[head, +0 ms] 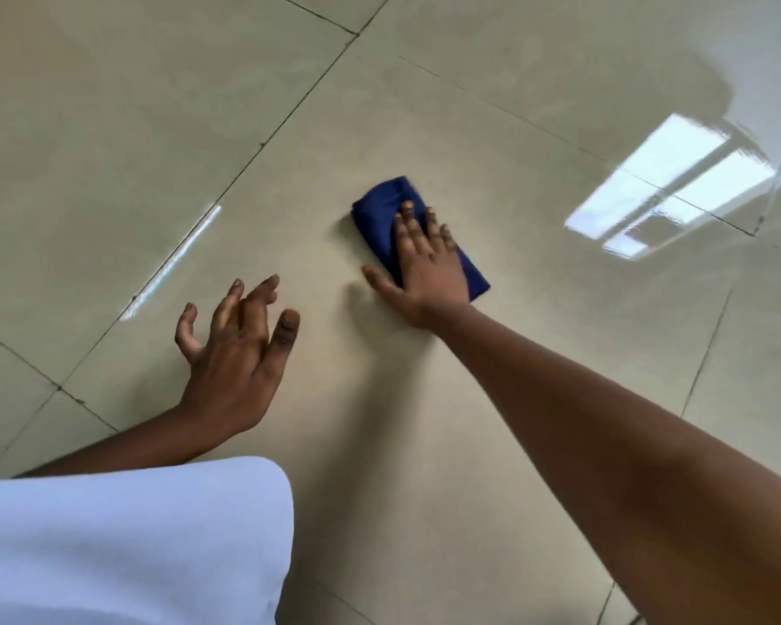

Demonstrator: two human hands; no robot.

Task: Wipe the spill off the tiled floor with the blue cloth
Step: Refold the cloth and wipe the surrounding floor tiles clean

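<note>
— Glossy beige tiled floor (515, 106) fills the whole view, with window glare on it at the far right. Where is the cloth?

— One blue cloth (379, 218), folded into a pad, lies flat on the tile in the middle of the view. The right hand (424, 259) presses on its near end with straight, spread fingers; nothing is curled round it. I judge the flat palm is there to bear down and slide the pad.

— And the other one?

— The left hand (231, 349) is off to the side, well apart from the cloth, fingers loosely bent and holding nothing. It seems set there as a prop for the lean; whether the fingertips touch the tile I cannot tell.

— The spill?

— No clear puddle shows. Count: two hands, one cloth, and a pale garment (122, 543) at the near edge.
</note>
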